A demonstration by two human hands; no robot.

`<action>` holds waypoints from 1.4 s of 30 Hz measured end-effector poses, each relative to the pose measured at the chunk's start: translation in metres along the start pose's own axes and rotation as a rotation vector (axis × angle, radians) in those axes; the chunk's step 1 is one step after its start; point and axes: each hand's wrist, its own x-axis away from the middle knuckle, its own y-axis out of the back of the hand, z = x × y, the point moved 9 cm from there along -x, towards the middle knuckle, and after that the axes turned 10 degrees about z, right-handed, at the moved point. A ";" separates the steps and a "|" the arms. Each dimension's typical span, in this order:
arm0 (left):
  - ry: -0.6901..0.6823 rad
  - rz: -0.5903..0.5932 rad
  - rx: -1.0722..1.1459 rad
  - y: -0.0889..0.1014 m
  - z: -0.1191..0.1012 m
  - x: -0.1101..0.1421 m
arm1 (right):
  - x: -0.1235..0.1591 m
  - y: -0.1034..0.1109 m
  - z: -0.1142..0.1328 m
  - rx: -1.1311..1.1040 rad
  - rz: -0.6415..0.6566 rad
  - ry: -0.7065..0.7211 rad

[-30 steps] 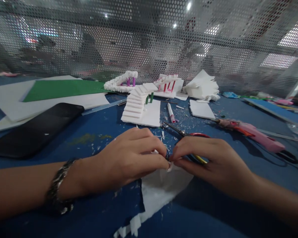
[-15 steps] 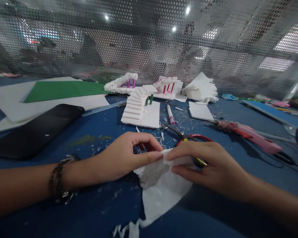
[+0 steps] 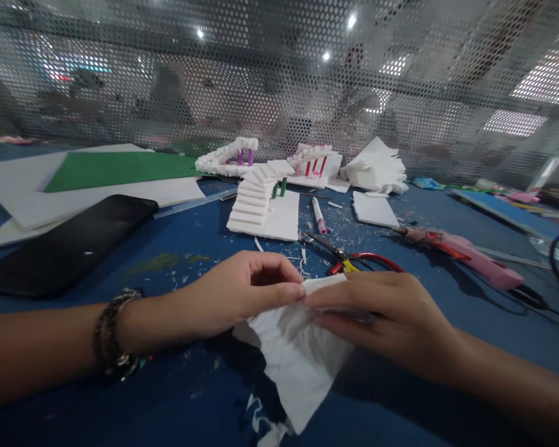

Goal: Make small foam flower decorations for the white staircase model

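Note:
A crumpled white tissue point(image 3: 298, 366) hangs between my hands above the blue table. My left hand point(image 3: 246, 295) pinches its top edge between thumb and index finger. From the other side my right hand point(image 3: 386, 313) grips the same edge, fingers close to the left thumb. Just beyond the right hand lie scissors point(image 3: 347, 262) with red and yellow handles, partly covered by that hand. Torn white shreds point(image 3: 268, 431) lie below the tissue at the front. Past the hands stands a small white staircase model point(image 3: 251, 205) with green posts on a white base.
A black phone-like slab point(image 3: 69, 248) and a green sheet point(image 3: 121, 171) over white sheets lie left. Right is a pink glue gun point(image 3: 470, 254) with its cord. A marker point(image 3: 318, 215), two more small models and a tissue stack point(image 3: 377, 164) stand near the perforated metal screen point(image 3: 270, 74).
The tissue has been raised and opened out, its lower part now hanging higher off the table. My left hand has turned so its thumb shows; the right fingers have shifted slightly left along the edge.

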 end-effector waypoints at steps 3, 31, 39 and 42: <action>0.001 0.002 0.003 0.000 0.000 -0.001 | 0.000 0.002 0.000 -0.031 -0.005 -0.010; -0.083 -0.045 -0.292 0.000 -0.010 0.002 | 0.000 -0.002 -0.011 -0.118 0.000 -0.146; -0.154 -0.067 -0.358 -0.004 -0.011 0.005 | 0.000 -0.005 -0.017 -0.106 -0.003 -0.234; -0.151 -0.074 -0.363 -0.004 -0.011 0.005 | 0.000 -0.004 -0.016 -0.075 -0.024 -0.238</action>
